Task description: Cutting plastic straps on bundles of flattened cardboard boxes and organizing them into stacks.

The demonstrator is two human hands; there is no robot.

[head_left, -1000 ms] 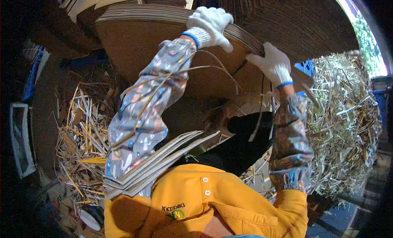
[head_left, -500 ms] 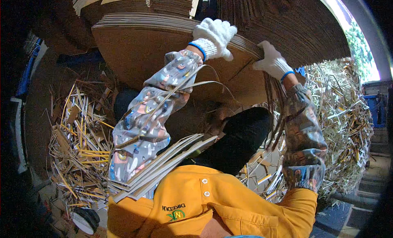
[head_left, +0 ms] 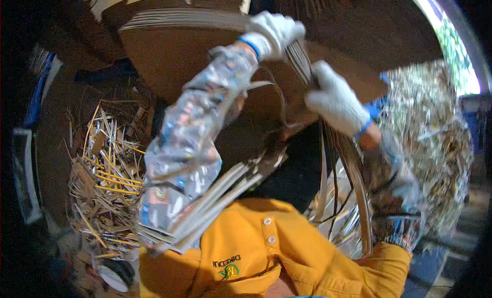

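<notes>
My left hand (head_left: 275,33), in a white knitted glove, is closed at the upper edge of a stack of brown cardboard sheets (head_left: 189,57). A short bundle of layered cardboard strips (head_left: 298,60) slants down from it toward my right hand (head_left: 337,96). That gloved hand is closed round the strips, and long brown strips (head_left: 363,195) hang below it along my right forearm. Several pale strips (head_left: 215,203) lie across my lap and against my left sleeve. Motion blurs both hands, and the gripping fingers are partly hidden.
Loose cardboard and yellow strips (head_left: 110,180) are heaped at the left. A large mound of shredded paper strips (head_left: 428,139) stands at the right. More stacked cardboard (head_left: 215,0) is at the far side. A dark shoe with a pale sole (head_left: 114,277) shows at lower left.
My right hand has moved down and nearer my body, with the strips bending away from the stack's edge. My left hand has shifted slightly up and right. Longer strips now hang below my right hand.
</notes>
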